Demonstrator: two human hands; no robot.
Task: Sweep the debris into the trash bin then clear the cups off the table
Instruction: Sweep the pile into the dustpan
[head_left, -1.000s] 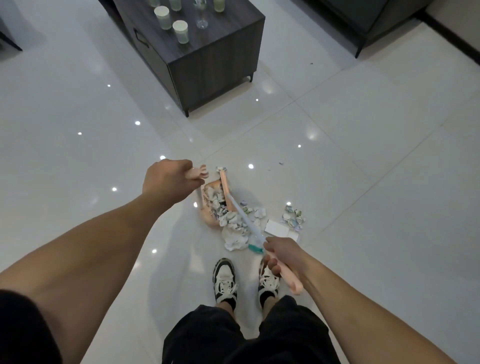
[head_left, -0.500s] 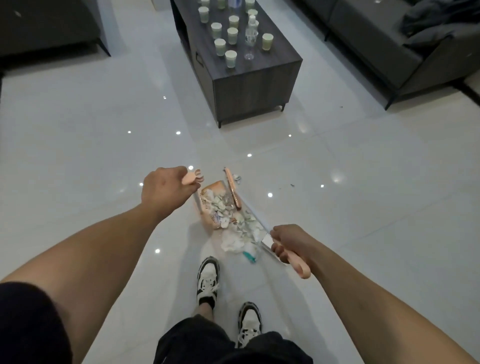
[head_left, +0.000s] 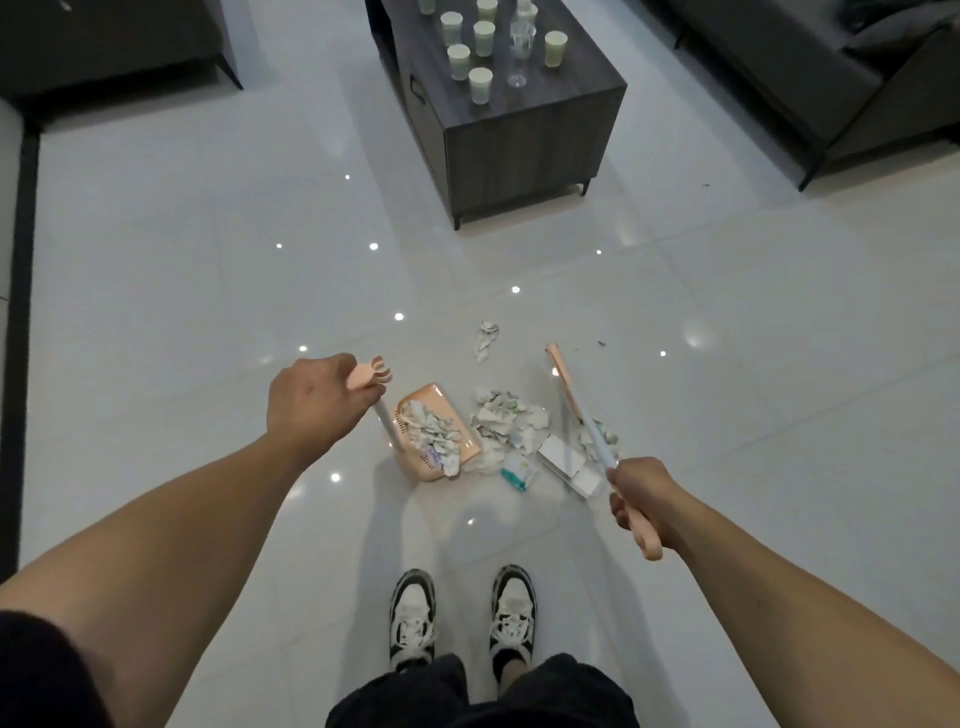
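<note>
My left hand (head_left: 311, 400) grips the top of the long handle of a peach dustpan (head_left: 441, 467), which stands on the white floor and holds crumpled paper. My right hand (head_left: 641, 496) grips the peach handle of a broom (head_left: 576, 410) whose head lies to the right of the pan. A pile of crumpled paper scraps (head_left: 506, 421), a white box (head_left: 563, 462) and a small teal item lie between pan and broom. One scrap (head_left: 487, 338) lies apart, farther out. Several pale green cups (head_left: 480, 85) and a clear glass (head_left: 519, 41) stand on the dark coffee table (head_left: 524, 145). No trash bin is in view.
A dark sofa (head_left: 831, 78) stands at the back right and dark furniture (head_left: 104, 47) at the back left. Small dark specks dot the floor near the sofa. My two shoes (head_left: 462, 618) stand just behind the dustpan.
The broom head has swung out of the dustpan to the right, and my right hand moved right with it. The debris now lies spread between pan and broom. The view has tilted up.
</note>
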